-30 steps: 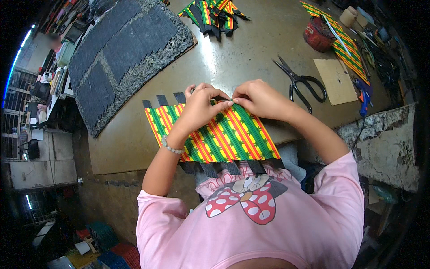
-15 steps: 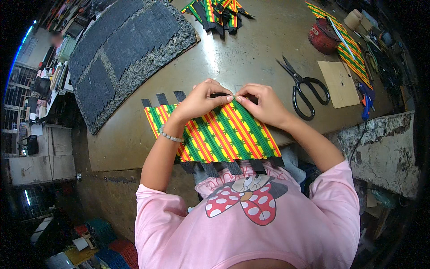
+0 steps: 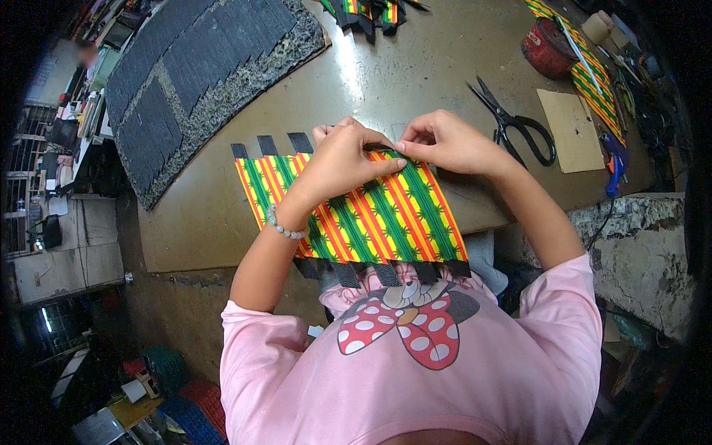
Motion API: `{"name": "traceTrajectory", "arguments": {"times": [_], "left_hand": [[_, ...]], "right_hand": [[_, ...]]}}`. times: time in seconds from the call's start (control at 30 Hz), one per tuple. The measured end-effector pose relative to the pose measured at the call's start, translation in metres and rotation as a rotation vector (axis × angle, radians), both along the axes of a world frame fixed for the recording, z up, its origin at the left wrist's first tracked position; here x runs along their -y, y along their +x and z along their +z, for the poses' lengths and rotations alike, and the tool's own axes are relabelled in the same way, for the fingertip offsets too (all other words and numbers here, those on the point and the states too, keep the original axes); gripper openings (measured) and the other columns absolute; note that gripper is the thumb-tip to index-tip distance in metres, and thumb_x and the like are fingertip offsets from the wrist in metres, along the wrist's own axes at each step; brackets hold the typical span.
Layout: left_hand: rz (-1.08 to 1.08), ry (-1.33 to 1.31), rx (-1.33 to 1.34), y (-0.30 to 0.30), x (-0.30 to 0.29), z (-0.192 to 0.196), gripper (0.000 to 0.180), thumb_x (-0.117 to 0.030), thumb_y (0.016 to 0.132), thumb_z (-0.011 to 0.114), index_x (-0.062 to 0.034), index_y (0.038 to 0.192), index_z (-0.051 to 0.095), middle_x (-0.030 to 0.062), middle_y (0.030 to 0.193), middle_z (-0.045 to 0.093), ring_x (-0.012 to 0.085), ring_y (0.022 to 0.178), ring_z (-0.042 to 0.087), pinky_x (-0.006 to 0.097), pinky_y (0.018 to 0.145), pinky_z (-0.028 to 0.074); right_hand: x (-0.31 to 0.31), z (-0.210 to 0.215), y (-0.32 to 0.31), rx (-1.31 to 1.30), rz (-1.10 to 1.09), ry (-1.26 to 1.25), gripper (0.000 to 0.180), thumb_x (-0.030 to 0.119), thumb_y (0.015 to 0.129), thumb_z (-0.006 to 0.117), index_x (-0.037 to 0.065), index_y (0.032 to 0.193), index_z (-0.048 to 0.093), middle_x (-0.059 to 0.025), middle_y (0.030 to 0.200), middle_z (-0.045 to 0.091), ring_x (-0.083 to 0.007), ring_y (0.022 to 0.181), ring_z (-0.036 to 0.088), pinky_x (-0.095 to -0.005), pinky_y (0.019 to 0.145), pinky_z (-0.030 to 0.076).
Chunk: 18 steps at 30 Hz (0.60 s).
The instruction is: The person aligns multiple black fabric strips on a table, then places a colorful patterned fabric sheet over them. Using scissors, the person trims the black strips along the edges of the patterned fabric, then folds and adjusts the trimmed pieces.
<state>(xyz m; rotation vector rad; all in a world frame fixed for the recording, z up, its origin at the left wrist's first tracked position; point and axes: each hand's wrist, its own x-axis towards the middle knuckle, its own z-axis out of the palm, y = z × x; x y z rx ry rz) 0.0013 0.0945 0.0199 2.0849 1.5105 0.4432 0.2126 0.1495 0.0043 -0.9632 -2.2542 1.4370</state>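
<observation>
A striped fabric piece (image 3: 371,230) in green, yellow and red, with a dark leaf pattern, lies at the table's front edge and overhangs it toward my shirt. Black tabs (image 3: 266,145) stick out along its far edge, and more black tabs (image 3: 347,274) along its near edge. My left hand (image 3: 345,159) grips the fabric's far edge, thumb on top, with a black strip (image 3: 380,147) partly showing between thumb and fingers. Just right of that thumb, my right hand (image 3: 445,141) is closed in a pinch at the same edge. What its fingertips hold is too small to make out.
Black-handled scissors (image 3: 512,122) lie right of my hands, beside tan cardboard (image 3: 569,130) and a blue glue gun (image 3: 614,163). Behind stand a red tin (image 3: 549,50) and striped fabric (image 3: 599,96). Left is a board with black strips (image 3: 215,63); striped tabs (image 3: 367,15) are piled at the back.
My right hand has lifted slightly and shifted right, its fingertips parting from my left hand's. The view has shifted a little.
</observation>
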Motion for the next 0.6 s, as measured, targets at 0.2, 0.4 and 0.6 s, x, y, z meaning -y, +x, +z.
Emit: {"name": "traceTrajectory", "arguments": {"times": [0.2,0.4,0.6], "left_hand": [[0.010,0.107,0.060,0.002,0.006,-0.010,0.033,-0.038,0.077,0.078,-0.0085,0.091,0.077,0.0091,0.079,0.067,0.0231,0.093,0.058,0.040,0.088,0.028],[0.091,0.132,0.177,0.008,0.010,-0.014,0.022,-0.026,0.078,0.077,-0.0056,0.084,0.072,0.0073,0.079,0.065,0.0216,0.094,0.057,0.040,0.087,0.027],[0.045,0.360,0.129,0.014,0.021,-0.007,0.011,-0.013,0.080,0.071,-0.0047,0.077,0.065,0.0051,0.079,0.063,0.0231,0.095,0.056,0.044,0.087,0.028]], "right_hand": [[0.019,0.009,-0.004,0.098,-0.045,0.216,0.021,0.018,0.092,0.064,-0.003,0.093,0.065,-0.0136,0.079,0.069,-0.0182,0.072,0.066,-0.0342,0.067,0.050],[0.039,-0.007,-0.015,-0.072,-0.290,0.103,0.016,0.013,0.092,0.059,-0.003,0.095,0.061,-0.0211,0.088,0.067,-0.0384,0.084,0.066,-0.0416,0.075,0.050],[0.035,-0.009,-0.018,-0.139,-0.297,-0.029,0.017,0.014,0.092,0.060,-0.003,0.094,0.061,-0.0184,0.083,0.066,-0.0307,0.077,0.065,-0.0390,0.073,0.050]]}}
